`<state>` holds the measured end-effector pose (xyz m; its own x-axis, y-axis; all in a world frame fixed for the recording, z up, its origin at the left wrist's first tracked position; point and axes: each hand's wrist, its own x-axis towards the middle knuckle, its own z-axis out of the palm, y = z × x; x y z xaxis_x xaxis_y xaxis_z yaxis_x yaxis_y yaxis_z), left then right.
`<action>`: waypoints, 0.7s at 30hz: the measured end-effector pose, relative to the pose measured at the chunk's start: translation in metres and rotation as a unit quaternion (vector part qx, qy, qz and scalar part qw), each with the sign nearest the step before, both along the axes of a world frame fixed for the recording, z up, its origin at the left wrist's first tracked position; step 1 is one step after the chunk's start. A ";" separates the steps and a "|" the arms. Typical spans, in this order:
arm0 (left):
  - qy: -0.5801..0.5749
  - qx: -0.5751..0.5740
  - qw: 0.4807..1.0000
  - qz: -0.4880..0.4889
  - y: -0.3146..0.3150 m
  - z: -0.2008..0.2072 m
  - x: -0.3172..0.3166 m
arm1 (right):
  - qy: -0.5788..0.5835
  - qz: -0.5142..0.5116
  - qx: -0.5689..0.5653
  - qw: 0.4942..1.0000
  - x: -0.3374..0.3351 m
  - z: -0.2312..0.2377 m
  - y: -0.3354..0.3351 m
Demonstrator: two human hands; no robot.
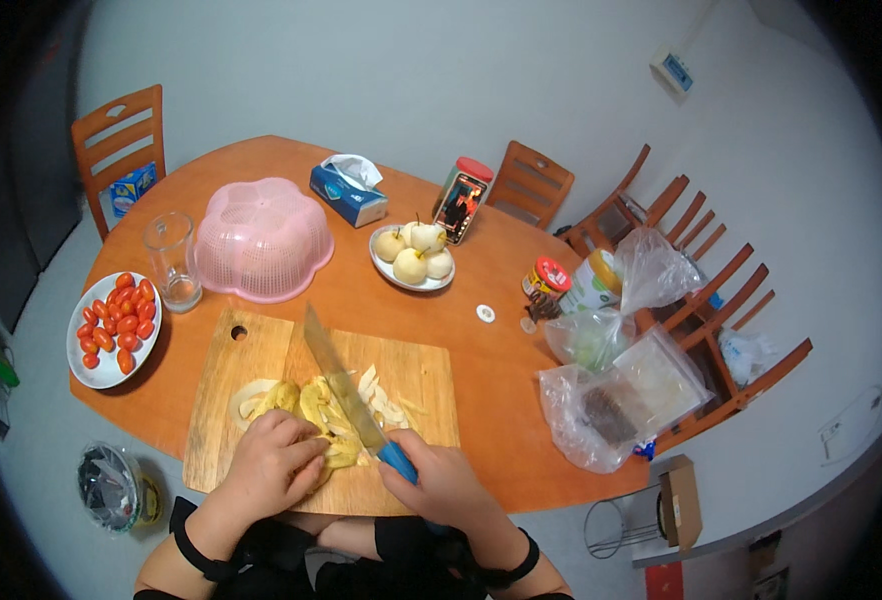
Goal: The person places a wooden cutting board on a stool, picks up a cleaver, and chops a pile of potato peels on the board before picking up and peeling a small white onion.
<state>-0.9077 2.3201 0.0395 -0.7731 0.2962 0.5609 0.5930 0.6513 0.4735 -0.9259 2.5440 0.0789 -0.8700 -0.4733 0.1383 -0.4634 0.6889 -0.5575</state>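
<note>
A wooden cutting board (216,390) lies at the table's near edge. On it is a heap of soft yellow food pieces (317,404), whose kind I cannot make out. My left hand (276,458) has its fingers bent and pressed together on the near left part of this heap, partly hiding it. My right hand (443,482) grips the blue handle of a kitchen knife (346,385). The blade slants away to the far left, over the right side of the heap. Pale cut strips (383,402) lie right of the blade, and a pale curved piece (246,396) sits at the heap's left.
Left of the board stand a plate of small red tomatoes (108,377) and a glass mug (173,265). Behind are an upturned pink basket (261,240), a tissue box (349,195), a plate of pears (411,286) and a propped phone (461,207). Jars and plastic bags (586,415) crowd the right.
</note>
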 end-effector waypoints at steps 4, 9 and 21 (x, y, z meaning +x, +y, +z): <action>0.013 0.013 1.000 0.000 -0.002 -0.006 -0.001 | 0.031 -0.014 -0.074 0.997 0.011 0.014 0.001; 0.021 0.034 0.999 -0.003 -0.002 -0.006 0.000 | -0.018 -0.015 -0.025 0.999 0.008 -0.004 0.001; 0.025 0.055 0.998 -0.006 -0.005 -0.011 -0.001 | -0.067 -0.007 -0.020 0.997 0.008 0.010 -0.003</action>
